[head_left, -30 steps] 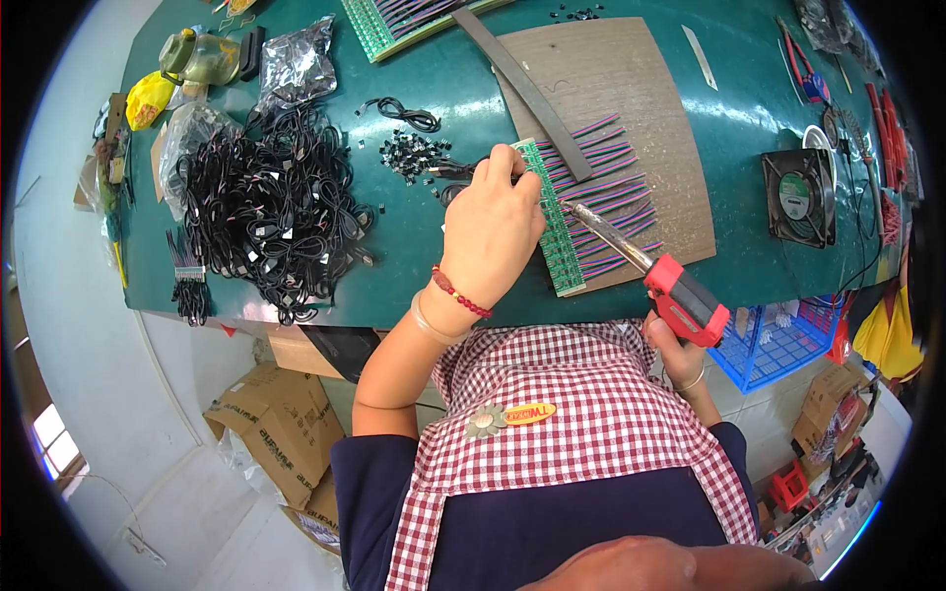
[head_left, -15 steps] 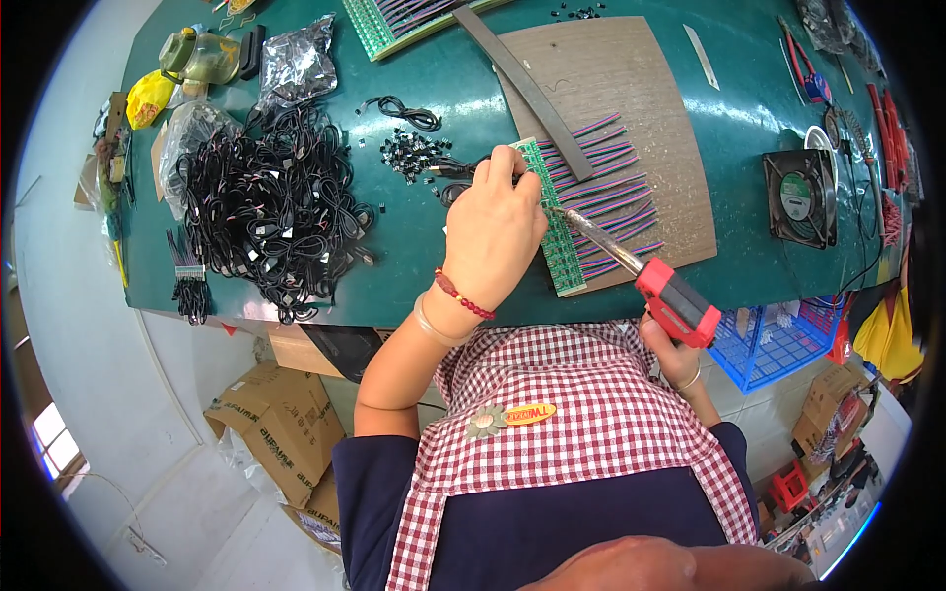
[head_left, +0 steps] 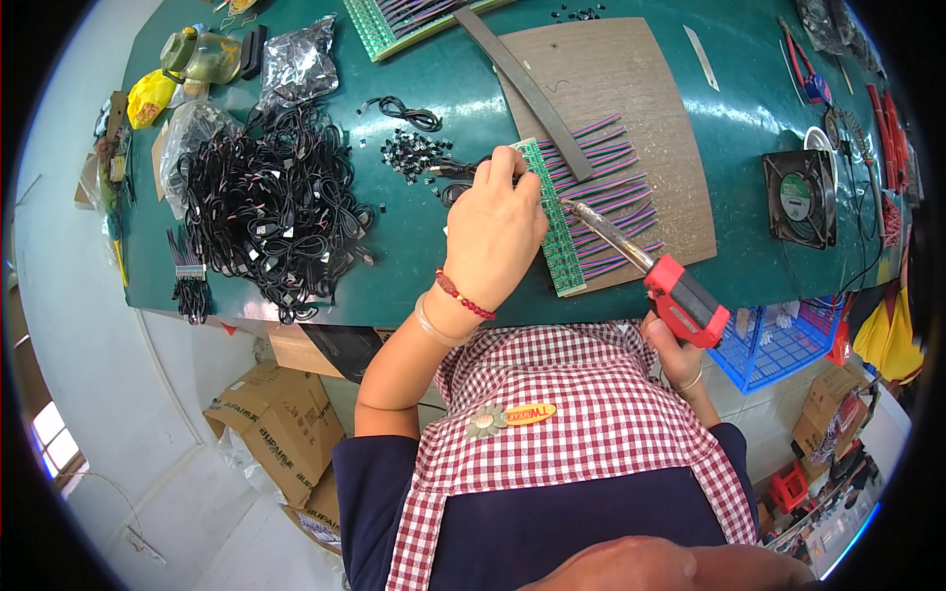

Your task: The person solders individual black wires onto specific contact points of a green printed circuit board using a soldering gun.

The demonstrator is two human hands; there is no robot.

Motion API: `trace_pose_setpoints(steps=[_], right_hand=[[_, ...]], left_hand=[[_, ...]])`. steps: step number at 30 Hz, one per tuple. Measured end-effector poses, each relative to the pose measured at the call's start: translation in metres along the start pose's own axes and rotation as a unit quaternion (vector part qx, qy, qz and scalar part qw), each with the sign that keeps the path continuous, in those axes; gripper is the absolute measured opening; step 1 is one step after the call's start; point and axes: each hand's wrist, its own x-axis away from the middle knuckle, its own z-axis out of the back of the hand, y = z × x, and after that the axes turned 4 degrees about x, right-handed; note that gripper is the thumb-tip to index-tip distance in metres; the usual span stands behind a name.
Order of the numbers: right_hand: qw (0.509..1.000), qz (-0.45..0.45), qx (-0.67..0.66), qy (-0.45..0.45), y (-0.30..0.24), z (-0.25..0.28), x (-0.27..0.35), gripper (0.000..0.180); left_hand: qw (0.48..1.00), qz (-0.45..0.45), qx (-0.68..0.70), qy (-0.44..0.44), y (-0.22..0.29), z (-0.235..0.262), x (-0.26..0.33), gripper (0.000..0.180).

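Note:
My left hand (head_left: 498, 212) is closed in a pinch over the upper part of a green circuit board strip (head_left: 560, 246). A black cable (head_left: 455, 169) runs in under its fingers, whose tips are hidden. My right hand (head_left: 674, 353) is wrapped round the red and black handle of a soldering iron (head_left: 687, 300). The iron's metal tip hovers just right of the board, over striped ribbon wires (head_left: 621, 212) that fan out from it. A flat grey bar (head_left: 532, 98) lies across the upper wires. Board and wires rest on a brown sheet (head_left: 680, 128).
Left on the green table lies a big heap of black cables (head_left: 276, 207). Small black parts (head_left: 412, 153) are scattered near my left hand. Another board strip (head_left: 370, 28) sits at the far edge. A fan (head_left: 798, 197) stands at right, above a blue basket (head_left: 769, 345).
The soldering iron has shifted slightly right and its tip has drawn back from the board. My right hand moved a little with it; my left hand stays in place.

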Motion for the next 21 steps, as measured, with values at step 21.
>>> trace_pose_setpoints(steps=[21], right_hand=[[0.976,0.115,-0.161,0.088,-0.037,-0.003,-0.032,0.033]], left_hand=[[0.99,0.047,-0.07,0.113,-0.022,0.03,-0.017,0.009]])
